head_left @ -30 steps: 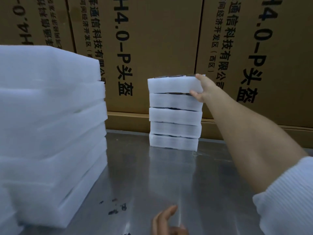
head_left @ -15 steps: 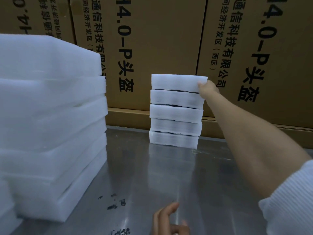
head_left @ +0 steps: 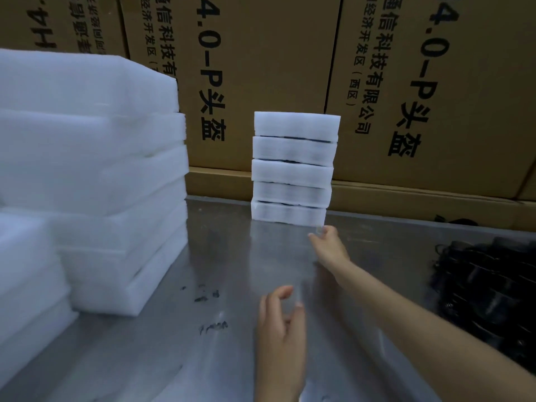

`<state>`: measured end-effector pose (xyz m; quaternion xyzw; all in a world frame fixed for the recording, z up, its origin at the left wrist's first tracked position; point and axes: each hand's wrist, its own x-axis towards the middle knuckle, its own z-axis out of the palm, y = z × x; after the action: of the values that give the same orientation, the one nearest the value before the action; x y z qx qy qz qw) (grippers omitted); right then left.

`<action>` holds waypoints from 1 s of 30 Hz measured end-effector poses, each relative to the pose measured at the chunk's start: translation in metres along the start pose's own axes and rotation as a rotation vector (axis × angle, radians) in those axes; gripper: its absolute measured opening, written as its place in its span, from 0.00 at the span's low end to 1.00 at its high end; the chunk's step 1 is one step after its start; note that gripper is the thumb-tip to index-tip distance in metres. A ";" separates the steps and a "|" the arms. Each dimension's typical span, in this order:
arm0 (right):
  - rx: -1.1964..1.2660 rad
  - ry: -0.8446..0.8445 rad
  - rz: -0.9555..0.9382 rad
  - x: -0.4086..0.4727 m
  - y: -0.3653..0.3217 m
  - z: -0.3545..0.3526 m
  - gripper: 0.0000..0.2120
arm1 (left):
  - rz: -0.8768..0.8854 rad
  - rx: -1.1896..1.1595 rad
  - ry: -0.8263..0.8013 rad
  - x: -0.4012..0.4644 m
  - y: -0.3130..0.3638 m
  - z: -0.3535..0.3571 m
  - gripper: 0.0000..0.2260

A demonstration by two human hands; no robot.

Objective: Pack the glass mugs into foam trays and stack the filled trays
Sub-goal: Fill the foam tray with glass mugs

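Nothing is held by either hand. The right hand [head_left: 329,246] hovers over the table with fingers loosely curled, just in front of the bottom tray and apart from it. The left hand [head_left: 280,340] is raised over the near part of the table [head_left: 203,358], fingers relaxed and slightly spread, with nothing between them.

A stack of filled trays [head_left: 293,166], five high, stands at the far edge of the steel table, against the cardboard boxes. Dark slits can be made out between the layers; the mugs themselves cannot be seen. The stack is upright, each tray set slightly off from the one below.

The stacking step is judged complete for this tray, with both hands free. An empty tray would be needed next, and mugs to fill it.

A tall pile of foam trays [head_left: 95,175] occupies the left side of the table, with a second, lower pile [head_left: 26,285] at the near left corner. At the right edge lies a heap of dark, glossy objects [head_left: 490,288], too blurred to be identified. Small dark marks [head_left: 207,294] are seen on the table's middle. The way to the foam piles is not blocked. Printed cardboard boxes [head_left: 275,53] close off the back.
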<state>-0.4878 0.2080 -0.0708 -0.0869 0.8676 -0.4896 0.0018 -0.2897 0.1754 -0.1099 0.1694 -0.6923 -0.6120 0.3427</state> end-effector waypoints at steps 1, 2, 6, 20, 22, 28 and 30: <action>-0.022 -0.032 -0.008 -0.021 0.009 0.002 0.22 | 0.015 0.010 -0.013 -0.001 0.001 -0.001 0.11; -0.041 -0.052 -0.034 -0.043 0.017 0.002 0.22 | 0.029 0.017 -0.019 -0.002 0.002 -0.002 0.10; -0.274 -0.007 -0.269 -0.129 0.035 -0.017 0.20 | 0.012 0.043 -0.041 -0.001 0.007 -0.003 0.09; -0.619 0.013 -0.529 -0.265 0.068 -0.077 0.11 | 0.292 0.443 -0.413 -0.085 0.027 -0.042 0.10; -0.603 0.011 -0.549 -0.274 0.072 -0.080 0.11 | 0.448 0.753 -0.448 -0.081 0.033 -0.065 0.12; -0.570 -0.013 -0.562 -0.285 0.077 -0.087 0.11 | 0.445 1.744 -0.077 -0.002 0.087 -0.149 0.20; -0.567 -0.017 -0.552 -0.285 0.075 -0.086 0.10 | 0.215 1.868 0.083 0.019 0.107 -0.174 0.28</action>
<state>-0.2259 0.3628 -0.1131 -0.3181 0.9124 -0.2119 -0.1466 -0.1648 0.0566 0.0008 0.3325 -0.9020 0.2327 0.1472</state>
